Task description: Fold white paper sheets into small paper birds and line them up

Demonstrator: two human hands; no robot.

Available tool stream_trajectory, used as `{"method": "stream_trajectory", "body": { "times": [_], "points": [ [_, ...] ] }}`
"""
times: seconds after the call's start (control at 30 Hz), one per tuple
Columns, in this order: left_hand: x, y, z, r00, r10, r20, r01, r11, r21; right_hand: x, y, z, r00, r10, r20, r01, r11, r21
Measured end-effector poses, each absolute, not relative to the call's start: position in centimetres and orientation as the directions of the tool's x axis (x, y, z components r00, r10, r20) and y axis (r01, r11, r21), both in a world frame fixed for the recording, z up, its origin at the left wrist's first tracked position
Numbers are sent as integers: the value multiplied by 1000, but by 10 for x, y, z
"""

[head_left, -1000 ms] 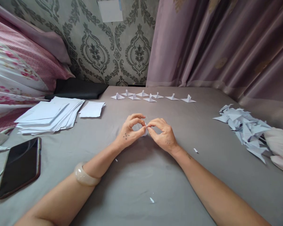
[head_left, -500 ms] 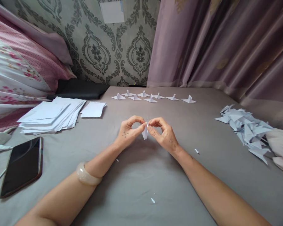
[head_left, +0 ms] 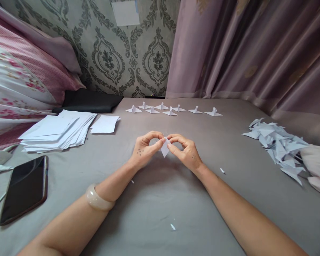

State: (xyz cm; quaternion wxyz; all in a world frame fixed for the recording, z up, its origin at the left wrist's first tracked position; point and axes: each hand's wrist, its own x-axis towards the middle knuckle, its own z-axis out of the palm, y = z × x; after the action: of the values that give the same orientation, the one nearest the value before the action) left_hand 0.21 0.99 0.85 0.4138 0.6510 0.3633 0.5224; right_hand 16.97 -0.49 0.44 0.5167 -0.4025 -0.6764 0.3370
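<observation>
A small piece of folded white paper (head_left: 165,149) hangs between my hands, held above the grey cloth in the middle of the view. My left hand (head_left: 147,147) pinches its upper left edge between thumb and forefinger. On the other side, my right hand (head_left: 185,148) grips the upper right edge the same way. The paper shows a pointed lower end; its top is partly hidden by my fingertips. Beyond my hands stands a row of several folded paper birds (head_left: 170,112) with flat wings.
At left lie a large stack of white paper (head_left: 56,129), a smaller stack (head_left: 105,124) and a phone (head_left: 25,188). A heap of folded paper pieces (head_left: 277,142) lies at right beside a pale cloth (head_left: 317,167). Paper scraps (head_left: 172,227) dot the grey cloth (head_left: 138,220).
The folded paper has gone from a narrow shape to a wider, flatter diamond facing me. Both hands stay in nearly the same place, still pinching it.
</observation>
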Motion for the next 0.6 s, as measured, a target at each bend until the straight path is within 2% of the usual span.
{"method": "stream_trajectory", "body": {
  "times": [0.23,0.43,0.6],
  "points": [
    [2,10,10,171,925,339,11,-346,938,172,-1,3,-93,903,420,209,430,-878],
    [4,9,10,198,931,308,-83,-298,951,173,-4,9,-180,932,314,100,335,-937],
    [5,9,9,199,930,310,-132,-288,948,174,-3,10,-167,929,331,148,355,-923]
  ]
}}
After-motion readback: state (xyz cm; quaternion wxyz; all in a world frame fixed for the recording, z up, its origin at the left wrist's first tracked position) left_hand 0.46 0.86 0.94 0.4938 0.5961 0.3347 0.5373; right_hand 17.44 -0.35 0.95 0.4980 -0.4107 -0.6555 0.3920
